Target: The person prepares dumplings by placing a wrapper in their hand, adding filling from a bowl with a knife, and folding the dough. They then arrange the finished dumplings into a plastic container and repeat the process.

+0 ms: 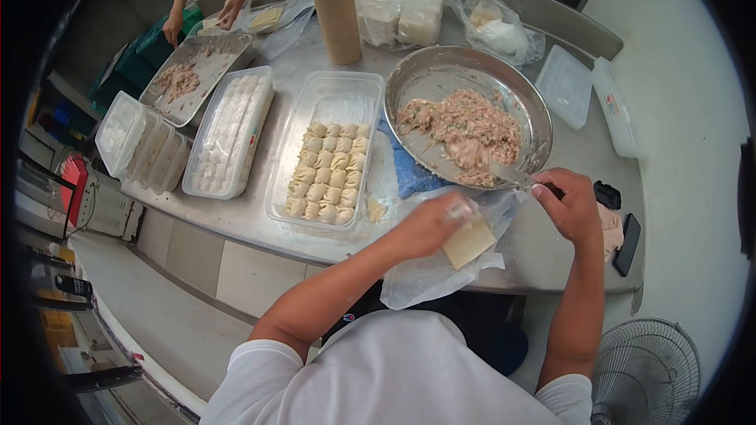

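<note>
My right hand (568, 198) is closed round the handle of a spatula (512, 176), whose blade reaches into the minced filling (465, 122) in a large round metal pan (535, 98). My left hand (435, 224) is blurred, just above the upper edge of a stack of square wrappers (469, 244); what its fingers hold, if anything, cannot be made out. Under the wrappers lies a clear plastic sheet (409, 282). A blue cloth (413, 171) shows beneath the pan. Left of it, a clear plastic container (331, 94) holds rows of folded dumplings (327, 173).
A lidded tub (230, 134), small containers (142, 142) and a metal tray (185, 110) sit left. Another person's hands (230, 12) work there. A cardboard tube (335, 8), bagged items (398, 16) and lids (565, 86) stand behind; a phone (627, 245) lies right, above a fan (646, 370).
</note>
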A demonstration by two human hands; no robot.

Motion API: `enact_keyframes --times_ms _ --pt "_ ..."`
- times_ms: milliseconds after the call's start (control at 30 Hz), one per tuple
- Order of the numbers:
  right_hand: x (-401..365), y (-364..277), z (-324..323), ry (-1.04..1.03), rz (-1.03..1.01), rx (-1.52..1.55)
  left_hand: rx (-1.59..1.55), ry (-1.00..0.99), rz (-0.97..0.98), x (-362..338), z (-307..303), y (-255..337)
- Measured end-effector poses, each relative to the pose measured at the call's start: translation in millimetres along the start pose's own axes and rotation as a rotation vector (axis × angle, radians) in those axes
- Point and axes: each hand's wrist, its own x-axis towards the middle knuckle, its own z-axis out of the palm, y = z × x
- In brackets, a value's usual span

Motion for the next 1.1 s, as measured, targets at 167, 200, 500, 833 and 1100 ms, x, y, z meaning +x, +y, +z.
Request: enact_keyframes --times_ms 167,200,500,833,1100 --pt "-28 -14 27 0.279 0.094 0.097 -1.313 0.185 -0.066 -11 -27 26" --pt "-32 -16 36 0.276 0.096 0.098 -1.421 0.220 0.030 -13 -29 33" --pt "-36 -40 93 0.319 -0.132 -0.017 -1.464 0.231 0.068 -15 -43 57" --pt "-39 -68 81 0.286 -0.079 0.033 -1.156 0.580 -0.038 -10 -38 50" --pt "-25 -66 82 0.349 -0.095 -0.197 -1.142 0.606 0.076 -13 -42 49"
